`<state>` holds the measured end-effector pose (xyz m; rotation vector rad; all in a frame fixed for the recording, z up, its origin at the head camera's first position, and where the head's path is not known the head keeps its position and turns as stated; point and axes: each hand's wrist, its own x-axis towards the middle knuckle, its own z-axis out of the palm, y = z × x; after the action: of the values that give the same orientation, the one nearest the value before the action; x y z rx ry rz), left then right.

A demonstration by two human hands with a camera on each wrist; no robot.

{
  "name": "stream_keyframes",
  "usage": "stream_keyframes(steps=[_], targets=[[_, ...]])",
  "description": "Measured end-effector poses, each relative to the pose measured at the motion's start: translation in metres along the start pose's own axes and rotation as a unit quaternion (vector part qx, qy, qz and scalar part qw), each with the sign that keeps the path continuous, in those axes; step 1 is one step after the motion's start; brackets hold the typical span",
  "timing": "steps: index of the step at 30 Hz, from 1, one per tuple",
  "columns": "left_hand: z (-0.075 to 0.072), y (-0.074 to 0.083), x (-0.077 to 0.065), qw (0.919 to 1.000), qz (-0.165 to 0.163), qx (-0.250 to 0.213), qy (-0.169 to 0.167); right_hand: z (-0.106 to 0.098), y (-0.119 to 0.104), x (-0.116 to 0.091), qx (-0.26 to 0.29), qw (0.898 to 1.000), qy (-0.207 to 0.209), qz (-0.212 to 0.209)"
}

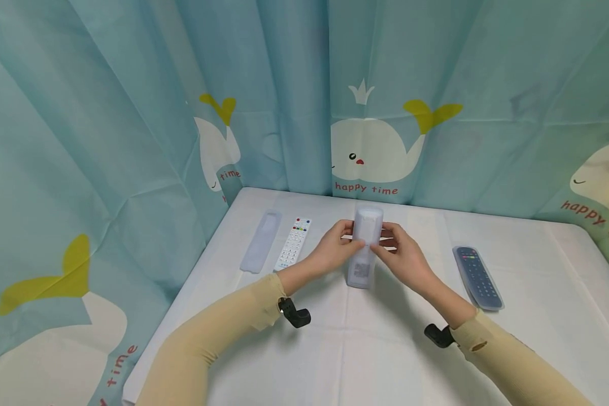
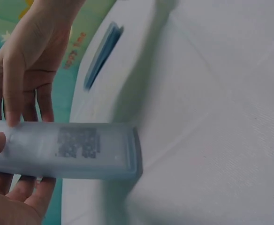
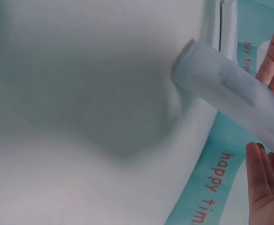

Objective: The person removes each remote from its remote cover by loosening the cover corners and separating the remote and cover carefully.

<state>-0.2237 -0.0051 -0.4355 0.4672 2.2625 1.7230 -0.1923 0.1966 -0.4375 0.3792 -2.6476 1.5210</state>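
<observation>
Both hands hold a translucent remote control cover (image 1: pixel 361 269) upright over the middle of the table. A pale shape and a dark, label-like printed patch show through it; in the left wrist view the patch sits near the cover's lower end. My left hand (image 1: pixel 335 246) grips the left side, thumb on the near face and fingers behind. From the right, my right hand (image 1: pixel 405 258) pinches it the same way, the two thumbs almost meeting. To the left lie a white remote control (image 1: pixel 293 243) and a flat, translucent cover (image 1: pixel 261 241).
A dark remote control (image 1: pixel 479 278) in a clear cover lies on the right of the white table (image 1: pixel 304 366). Blue curtains (image 1: pixel 294 96) with whale prints hang along the back and left table edges. Each wrist wears a black camera strap.
</observation>
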Motion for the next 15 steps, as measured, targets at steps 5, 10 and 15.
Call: stream_keyframes(steps=[5,10,15], targets=[[0.0,0.001,0.0,1.0,0.006,-0.007,-0.001,-0.008,-0.01,0.007,0.016,0.999,0.043,-0.025],[-0.001,0.002,-0.001,0.9998,0.008,-0.013,-0.008,-0.012,-0.021,0.015,0.009,0.995,0.094,-0.043],[-0.002,0.002,-0.002,0.9998,0.002,-0.013,-0.015,-0.012,-0.023,0.016,0.026,0.994,0.104,-0.021]])
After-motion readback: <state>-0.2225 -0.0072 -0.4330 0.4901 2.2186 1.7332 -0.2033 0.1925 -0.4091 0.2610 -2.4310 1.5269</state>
